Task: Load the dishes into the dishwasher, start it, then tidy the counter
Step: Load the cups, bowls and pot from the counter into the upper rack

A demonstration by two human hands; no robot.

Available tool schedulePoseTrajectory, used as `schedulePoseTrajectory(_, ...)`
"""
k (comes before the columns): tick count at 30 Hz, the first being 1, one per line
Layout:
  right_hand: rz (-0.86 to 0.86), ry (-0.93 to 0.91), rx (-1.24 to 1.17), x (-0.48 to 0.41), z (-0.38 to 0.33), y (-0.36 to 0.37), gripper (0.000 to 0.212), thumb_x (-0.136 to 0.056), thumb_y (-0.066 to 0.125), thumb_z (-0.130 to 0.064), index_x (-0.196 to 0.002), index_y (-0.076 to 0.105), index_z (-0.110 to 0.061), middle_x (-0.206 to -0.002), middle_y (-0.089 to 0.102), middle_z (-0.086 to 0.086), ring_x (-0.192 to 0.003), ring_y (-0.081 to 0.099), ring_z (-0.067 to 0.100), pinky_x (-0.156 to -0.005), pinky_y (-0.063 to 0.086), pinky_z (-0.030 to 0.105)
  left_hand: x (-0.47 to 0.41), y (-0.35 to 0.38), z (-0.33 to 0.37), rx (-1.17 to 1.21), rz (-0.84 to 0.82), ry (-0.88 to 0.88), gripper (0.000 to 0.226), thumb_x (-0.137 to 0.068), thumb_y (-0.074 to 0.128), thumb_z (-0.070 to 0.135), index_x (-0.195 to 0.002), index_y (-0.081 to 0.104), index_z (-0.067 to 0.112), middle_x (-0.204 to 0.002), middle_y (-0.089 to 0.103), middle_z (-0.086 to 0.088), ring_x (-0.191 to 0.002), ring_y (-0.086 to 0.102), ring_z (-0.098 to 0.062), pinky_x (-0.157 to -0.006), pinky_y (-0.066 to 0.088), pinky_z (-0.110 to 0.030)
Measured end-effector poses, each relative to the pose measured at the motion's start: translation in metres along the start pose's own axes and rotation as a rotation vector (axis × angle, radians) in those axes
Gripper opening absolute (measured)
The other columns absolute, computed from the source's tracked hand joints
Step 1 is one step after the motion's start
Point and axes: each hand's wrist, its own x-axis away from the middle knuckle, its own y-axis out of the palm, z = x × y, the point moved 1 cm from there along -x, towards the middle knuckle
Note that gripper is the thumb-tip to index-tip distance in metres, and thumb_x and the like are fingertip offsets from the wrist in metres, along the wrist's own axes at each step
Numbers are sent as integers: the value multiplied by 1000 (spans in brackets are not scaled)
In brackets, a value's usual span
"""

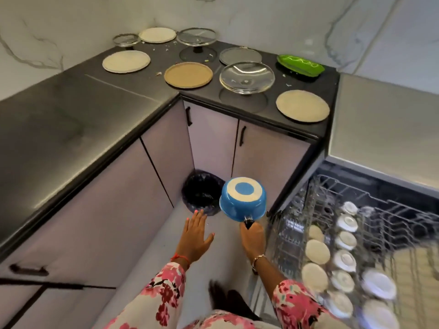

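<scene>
The right hand [253, 238] grips the black handle [249, 223] of a blue saucepan [242, 200], fingers curled round it. The pan is held upside down in the air at the middle of the view, its cream-and-blue base turned up toward the camera. At 9 o'clock from the pan, just beside it, a waste bin [202, 193] with a black liner stands on the floor in the corner of the cabinets. The left hand [196, 238] hovers at 7 o'clock from the pan, palm down, fingers straight and spread, holding nothing; its fingertips point at the bin.

At 4 o'clock in the view the dishwasher's wire rack [392, 217] is pulled out. A row of white bowls [346, 241] sits upturned in it, with cream plates [317, 251] standing just to their left.

The dark counter [71, 119] wraps round from 9 to 1 o'clock. At 12 o'clock lie a tan plate [188, 74], a cream plate [126, 61] to its left, and a large glass lid [247, 77] to its right. A green tray [300, 65] sits at 1 o'clock, with another cream plate [303, 105] nearer the counter's edge. Two more glass lids [196, 36] rest by the marble wall, with crumbs scattered among them.
</scene>
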Motion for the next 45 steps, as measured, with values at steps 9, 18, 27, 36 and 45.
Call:
schedulePoseTrajectory(9,44,79,106,131,132,-73,28,-88,57,-24,-68,45,-10,-65,48,5,-62,45,21,-55,30,26,138,83,48,-6,-166,116,91,-74,10,60,-144,27,5,-155,16,-13,-145,7,-30,-111,-9,-35)
schedulePoseTrajectory(18,88,285,111,234,227,-152,33,-88,55,-22,-58,42,-16,-60,47,1,-63,49,22,-57,34,28,231,133,110,-94,-413,247,86,-75,15,57,-140,36,5,-151,28,-12,-141,25,-31,-114,17,-45)
schedulePoseTrajectory(27,216,423,45,261,285,-227,25,-88,59,-22,-69,50,-7,-68,53,6,-67,53,24,-57,35,27,231,175,168,-105,-430,372,99,-66,3,63,-146,23,8,-156,15,-6,-146,5,-23,-117,2,-36)
schedulePoseTrajectory(36,259,416,-43,216,340,-321,31,-87,60,-18,-60,46,-10,-60,48,4,-57,45,16,-52,33,29,172,216,257,-88,-451,396,91,-74,14,59,-142,31,2,-152,26,-15,-143,17,-31,-116,10,-42)
schedulePoseTrajectory(45,-20,279,21,188,353,-430,39,-81,62,0,-53,45,-22,-38,50,-9,-41,48,-4,-45,35,13,89,234,345,-79,-394,329,70,-79,34,43,-126,52,-6,-129,53,-25,-123,49,-42,-99,38,-54)
